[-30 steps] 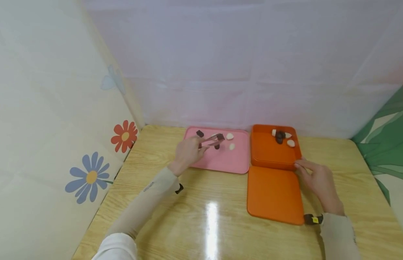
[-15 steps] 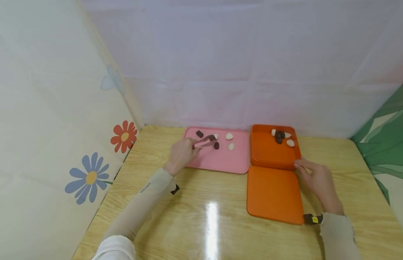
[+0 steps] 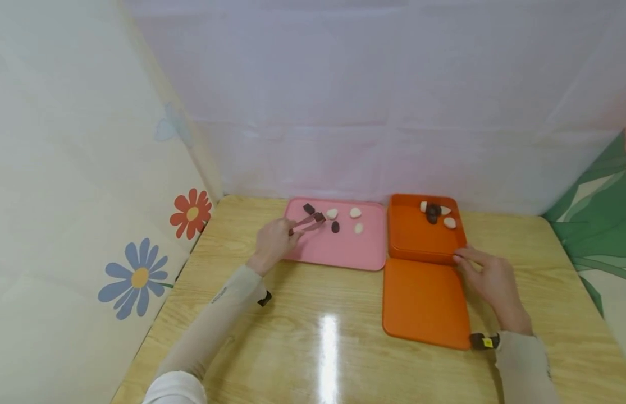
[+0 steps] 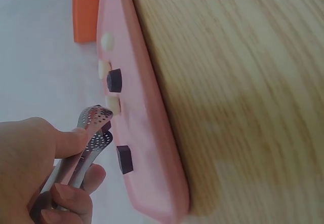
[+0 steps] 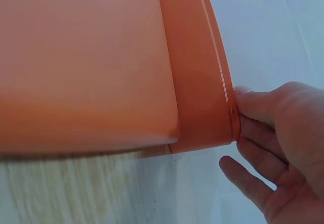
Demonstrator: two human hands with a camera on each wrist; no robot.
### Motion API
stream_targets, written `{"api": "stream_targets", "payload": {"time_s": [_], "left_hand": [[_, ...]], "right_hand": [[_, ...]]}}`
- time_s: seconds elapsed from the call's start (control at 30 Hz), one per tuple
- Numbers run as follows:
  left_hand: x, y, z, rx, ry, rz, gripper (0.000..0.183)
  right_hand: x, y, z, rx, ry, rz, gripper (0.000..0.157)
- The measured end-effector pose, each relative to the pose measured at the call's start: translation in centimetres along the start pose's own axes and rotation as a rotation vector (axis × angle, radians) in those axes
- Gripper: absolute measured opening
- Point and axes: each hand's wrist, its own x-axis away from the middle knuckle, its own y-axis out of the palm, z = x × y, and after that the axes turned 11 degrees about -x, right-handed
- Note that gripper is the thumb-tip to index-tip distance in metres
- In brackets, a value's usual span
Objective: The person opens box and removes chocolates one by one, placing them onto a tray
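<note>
My left hand (image 3: 274, 242) grips a pair of metal tongs (image 4: 93, 120) with perforated tips. Between the tips is a small dark piece (image 4: 106, 126), held over the left part of a pink tray (image 3: 343, 249). On the tray lie a dark block (image 3: 309, 209), a dark oval piece (image 3: 335, 227) and several white rounded pieces (image 3: 355, 212). At right, my right hand (image 3: 490, 280) pinches the rim of an orange box (image 3: 419, 238) at its near right corner. Dark pieces (image 3: 432, 213) and white pieces (image 3: 449, 223) sit toward the box's far right.
A flat orange lid (image 3: 426, 303) lies in front of the box on the wooden table (image 3: 272, 348). Behind the tray and box hangs a pale cloth (image 3: 302, 112). Flower-printed cloth (image 3: 65, 168) borders the left side.
My left hand has drawn the tongs and the dark piece leftward over the tray, uncovering a white piece and the dark oval one. My right hand has stayed at the box corner.
</note>
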Motion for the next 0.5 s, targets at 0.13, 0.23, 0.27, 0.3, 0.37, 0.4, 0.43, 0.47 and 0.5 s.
{"api": "stream_targets", "payload": {"time_s": [0.13,0.23,0.27,0.3,0.37,0.4,0.43,0.47,0.5], "left_hand": [[0.0,0.5,-0.5,0.000,-0.005,0.007,0.027],[-0.1,0.9,-0.8,0.008,-0.010,-0.004,0.027],[-0.1,1.0,-0.9,0.009,-0.009,-0.009,0.027],[-0.1,1.1,-1.0,0.010,-0.009,-0.015,0.028],[-0.1,1.1,-1.1,0.018,-0.011,-0.028,0.028],[-0.1,1.2,-1.2,0.024,-0.015,-0.033,0.028],[-0.1,1.3,-1.3,0.029,-0.019,-0.037,0.028],[0.0,1.4,-1.3,0.031,-0.026,-0.039,0.028],[0.0,1.4,-1.4,0.033,-0.034,-0.042,0.028]], "right_hand": [[-0.1,-0.2,-0.2,0.012,-0.012,-0.013,0.020],[-0.1,-0.3,-0.2,0.024,-0.020,-0.042,0.024],[-0.1,-0.3,-0.3,0.033,-0.022,-0.056,0.025],[-0.1,-0.4,-0.3,0.046,-0.029,-0.068,0.026],[-0.1,-0.3,-0.4,0.068,-0.039,-0.087,0.030],[-0.1,-0.2,-0.4,0.083,-0.044,-0.097,0.031],[-0.1,-0.1,-0.4,0.093,-0.041,-0.107,0.032],[-0.1,0.0,-0.3,0.098,-0.039,-0.115,0.034],[-0.1,0.1,-0.3,0.100,-0.039,-0.117,0.034]]}}
